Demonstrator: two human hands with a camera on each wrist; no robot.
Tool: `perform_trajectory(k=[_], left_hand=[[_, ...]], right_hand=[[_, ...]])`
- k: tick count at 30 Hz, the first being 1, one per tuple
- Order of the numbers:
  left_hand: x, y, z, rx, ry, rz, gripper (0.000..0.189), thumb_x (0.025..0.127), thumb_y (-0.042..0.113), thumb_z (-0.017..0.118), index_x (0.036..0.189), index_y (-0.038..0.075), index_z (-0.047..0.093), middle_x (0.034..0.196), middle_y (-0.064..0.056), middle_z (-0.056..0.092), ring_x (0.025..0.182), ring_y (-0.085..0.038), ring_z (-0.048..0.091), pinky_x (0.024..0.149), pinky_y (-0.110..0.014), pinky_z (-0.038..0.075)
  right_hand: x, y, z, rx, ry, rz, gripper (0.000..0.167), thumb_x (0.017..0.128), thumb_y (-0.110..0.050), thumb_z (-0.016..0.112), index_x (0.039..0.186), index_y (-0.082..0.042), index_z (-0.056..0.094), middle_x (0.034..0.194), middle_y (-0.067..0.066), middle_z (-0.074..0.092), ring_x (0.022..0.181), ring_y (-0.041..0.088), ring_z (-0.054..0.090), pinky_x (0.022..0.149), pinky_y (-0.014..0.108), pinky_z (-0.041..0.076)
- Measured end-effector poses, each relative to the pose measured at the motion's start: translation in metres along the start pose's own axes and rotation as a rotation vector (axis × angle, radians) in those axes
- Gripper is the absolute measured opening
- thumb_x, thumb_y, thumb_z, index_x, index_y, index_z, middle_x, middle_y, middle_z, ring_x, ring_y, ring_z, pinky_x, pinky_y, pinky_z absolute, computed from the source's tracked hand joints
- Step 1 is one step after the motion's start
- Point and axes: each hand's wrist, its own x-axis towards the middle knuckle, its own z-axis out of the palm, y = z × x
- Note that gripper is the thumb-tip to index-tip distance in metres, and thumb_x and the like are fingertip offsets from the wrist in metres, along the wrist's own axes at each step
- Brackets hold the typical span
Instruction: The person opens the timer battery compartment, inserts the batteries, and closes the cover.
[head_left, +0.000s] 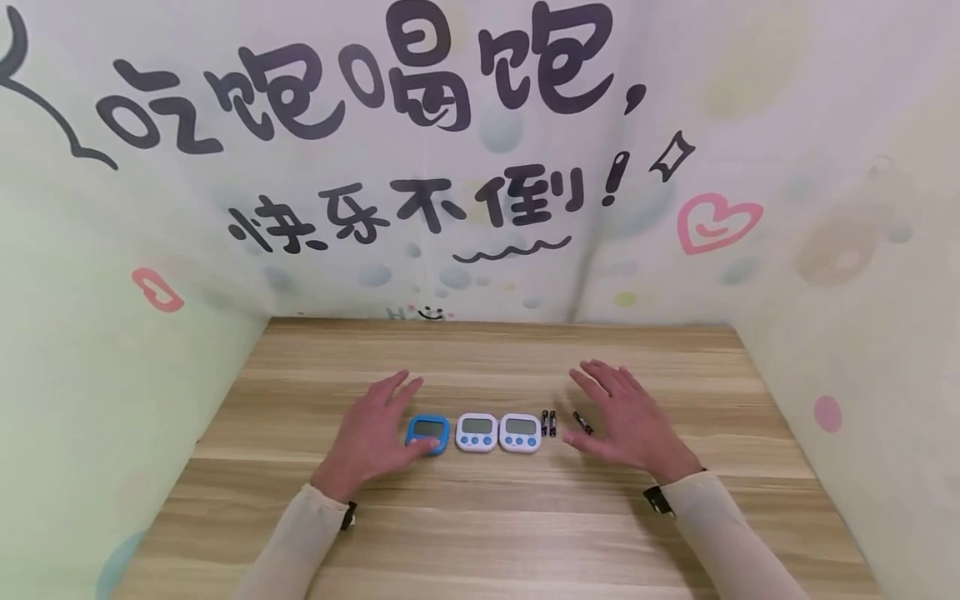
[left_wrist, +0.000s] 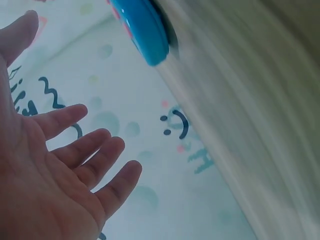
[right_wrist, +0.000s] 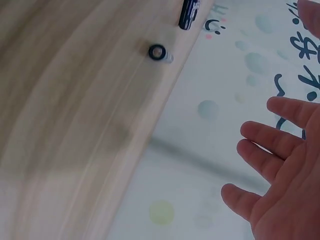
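Observation:
My left hand (head_left: 372, 437), fingers spread and palm bare, hovers beside a blue digital timer (head_left: 429, 427). In the head view its thumb overlaps the timer's lower part; whether they touch I cannot tell. The left wrist view shows the timer's blue edge (left_wrist: 150, 37) apart from the fingers. Two white timers (head_left: 476, 432) (head_left: 521, 433) with screens and blue buttons lie in a row to its right. Beside them lie two small dark batteries (head_left: 549, 423) side by side. Another dark battery (head_left: 582, 423) lies askew near my right hand (head_left: 626, 425), which is spread and holds nothing.
The wood-grain table (head_left: 465, 542) meets a back wall (head_left: 337, 283) printed with large black characters and drawings. Pale side walls (head_left: 67, 375) (head_left: 862, 333) stand to the left and right. Both wrists wear dark bands (head_left: 658, 500).

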Motion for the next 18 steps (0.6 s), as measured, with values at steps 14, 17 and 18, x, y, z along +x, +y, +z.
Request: perform_trajectory(k=[14,17,18], left_hand=[[0.011,0.026,0.011,-0.083,-0.03,0.025,0.087,0.085,0.059,0.083,0.154,0.014,0.053,0.153,-0.01,0.056,0.141,-0.033,0.052,0.114,-0.055,0.05],[0.014,0.032,0.014,-0.12,-0.047,0.031,0.086,0.085,0.058,0.084,0.153,0.015,0.053,0.151,-0.008,0.058,0.14,-0.031,0.053,0.115,-0.053,0.05],[0.015,0.034,0.016,-0.135,-0.05,0.036,0.085,0.085,0.057,0.084,0.153,0.015,0.054,0.151,-0.008,0.058,0.14,-0.031,0.053,0.115,-0.052,0.05]], right_hand=[[0.005,-0.023,0.018,0.101,-0.004,-0.055,0.084,0.09,-0.062,0.073,0.154,-0.011,0.053,0.155,0.013,0.055,0.144,0.036,0.051,0.119,0.057,0.044],[0.007,-0.027,0.02,0.125,-0.018,-0.039,0.083,0.09,-0.061,0.074,0.154,-0.012,0.054,0.155,0.012,0.056,0.143,0.034,0.053,0.118,0.055,0.046],[0.007,-0.029,0.021,0.13,-0.022,-0.036,0.082,0.09,-0.06,0.075,0.153,-0.012,0.054,0.154,0.011,0.056,0.142,0.034,0.054,0.117,0.054,0.047]])
